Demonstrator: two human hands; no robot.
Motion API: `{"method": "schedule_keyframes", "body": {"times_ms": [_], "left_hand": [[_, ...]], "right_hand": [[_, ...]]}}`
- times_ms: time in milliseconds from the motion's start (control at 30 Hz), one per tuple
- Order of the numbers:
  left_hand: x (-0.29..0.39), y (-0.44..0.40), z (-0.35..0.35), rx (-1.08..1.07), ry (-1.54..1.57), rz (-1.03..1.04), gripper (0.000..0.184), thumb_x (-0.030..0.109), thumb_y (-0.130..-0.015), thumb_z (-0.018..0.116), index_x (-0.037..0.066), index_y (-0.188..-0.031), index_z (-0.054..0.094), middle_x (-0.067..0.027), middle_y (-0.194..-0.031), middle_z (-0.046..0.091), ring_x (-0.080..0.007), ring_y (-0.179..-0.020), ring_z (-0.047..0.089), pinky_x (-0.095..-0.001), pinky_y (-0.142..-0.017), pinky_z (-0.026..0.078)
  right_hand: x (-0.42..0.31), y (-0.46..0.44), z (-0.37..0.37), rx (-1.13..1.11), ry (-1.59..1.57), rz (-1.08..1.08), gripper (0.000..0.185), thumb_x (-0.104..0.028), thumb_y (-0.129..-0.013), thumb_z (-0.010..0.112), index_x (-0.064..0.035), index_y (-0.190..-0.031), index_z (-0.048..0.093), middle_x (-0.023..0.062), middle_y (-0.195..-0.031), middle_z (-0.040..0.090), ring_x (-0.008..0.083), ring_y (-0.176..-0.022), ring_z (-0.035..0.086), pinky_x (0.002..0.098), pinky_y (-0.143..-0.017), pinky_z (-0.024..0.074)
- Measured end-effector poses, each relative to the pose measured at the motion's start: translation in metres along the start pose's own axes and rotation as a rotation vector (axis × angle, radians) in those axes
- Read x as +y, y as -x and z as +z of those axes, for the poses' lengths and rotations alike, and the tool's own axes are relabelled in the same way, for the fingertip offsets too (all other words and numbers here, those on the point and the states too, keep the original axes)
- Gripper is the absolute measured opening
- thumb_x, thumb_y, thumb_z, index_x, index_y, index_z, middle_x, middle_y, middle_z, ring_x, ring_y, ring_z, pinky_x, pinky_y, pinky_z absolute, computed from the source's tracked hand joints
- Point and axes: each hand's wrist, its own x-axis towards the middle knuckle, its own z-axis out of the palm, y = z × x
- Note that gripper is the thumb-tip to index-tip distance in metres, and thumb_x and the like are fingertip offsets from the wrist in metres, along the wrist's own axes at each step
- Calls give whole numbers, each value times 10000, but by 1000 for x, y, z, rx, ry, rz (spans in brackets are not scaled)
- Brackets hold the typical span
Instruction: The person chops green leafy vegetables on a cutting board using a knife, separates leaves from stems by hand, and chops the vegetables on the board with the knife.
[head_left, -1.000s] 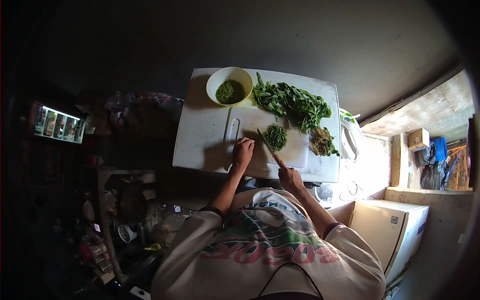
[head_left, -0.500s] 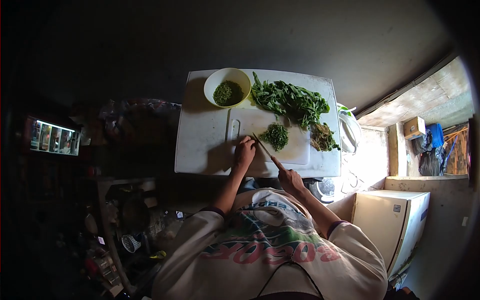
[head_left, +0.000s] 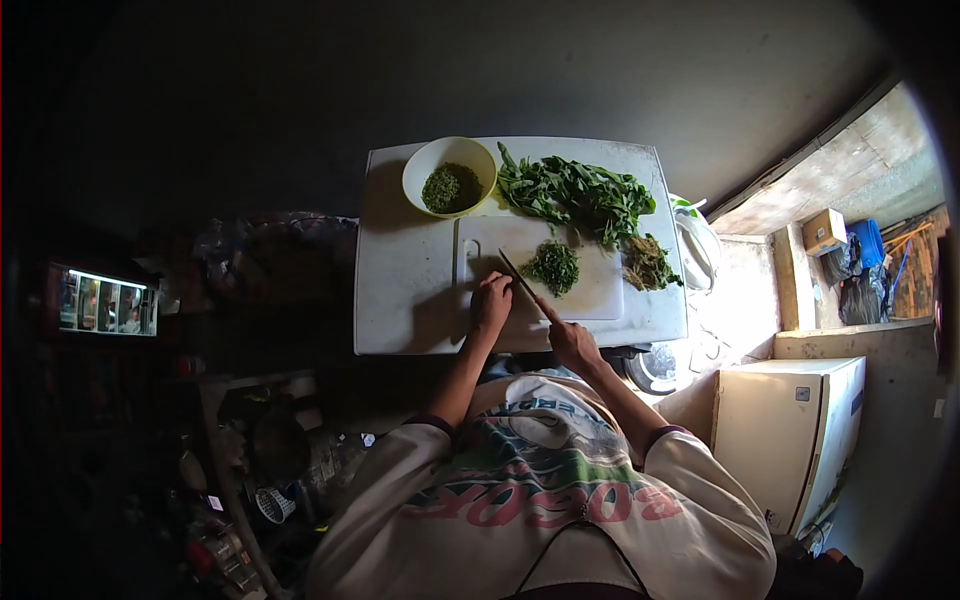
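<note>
On a white cutting board (head_left: pixel 600 298) lies a small heap of chopped greens (head_left: pixel 553 267). My right hand (head_left: pixel 574 345) is wrapped round the handle of a knife (head_left: pixel 526 282), whose blade points up and left, beside the heap's left edge. At the board's left part, my left hand (head_left: pixel 491 301) has its fingers curled together close to the blade; what they hold, if anything, is too small to make out. A pale yellow bowl (head_left: pixel 412 180) with finely chopped greens stands behind the board. Whole leafy greens (head_left: pixel 580 190) lie behind and right of the board.
The white table (head_left: pixel 395 300) also bears a clump of brownish-green scraps (head_left: pixel 648 263) at its right edge. A white fridge (head_left: pixel 770 430) stands at the lower right. A cluttered shelf (head_left: pixel 222 415) is at the lower left.
The knife has shifted slightly left relative to the chopped heap, with its blade nearer my left fingers. The whole view has turned a little.
</note>
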Motion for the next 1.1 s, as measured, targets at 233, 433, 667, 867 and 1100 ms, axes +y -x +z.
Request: {"method": "schedule_keyframes", "body": {"times_ms": [233, 433, 667, 867, 1100], "left_hand": [[-2, -2, 0, -3, 62, 54, 124, 57, -846, 677, 37, -965, 704, -119, -942, 659, -337, -890, 658, -426, -764, 533], [4, -6, -1, 20, -2, 71, 216, -62, -789, 596, 10, -966, 696, -144, -986, 647, -365, -924, 638, -433, -787, 531], [-4, -7, 3, -13, 16, 16, 241, -56, -745, 639, -14, -978, 687, -155, -1019, 640, -374, -946, 636, -430, -823, 529], [-6, -6, 2, -31, 13, 4, 234, -7, -736, 697, -6, -970, 689, -151, -1019, 640, -366, -958, 639, -431, -819, 534], [2, -4, -2, -32, -1, 57, 211, 38, -746, 726, -8, -949, 694, -148, -1024, 636, -355, -943, 644, -430, -795, 536]], "right_hand": [[5, 21, -13, -9, -27, 95, 749, -123, -930, 494, -347, -1581, 198, 261, -734, 662, 459, -682, 654, 569, -639, 499], [-14, 32, -31, -91, 23, 100, 766, -114, -928, 486, -372, -1581, 181, 260, -757, 672, 450, -721, 674, 560, -676, 522], [-14, 32, -26, -127, 24, 102, 782, -99, -927, 470, -388, -1581, 153, 273, -767, 670, 459, -736, 679, 571, -688, 526], [-1, -7, 22, 26, -2, 28, 746, -116, -932, 500, -352, -1576, 208, 255, -713, 659, 466, -644, 648, 576, -600, 494], [0, -5, 17, 27, -38, 26, 731, -128, -947, 500, -353, -1576, 205, 246, -704, 657, 465, -645, 642, 570, -597, 490]]}}
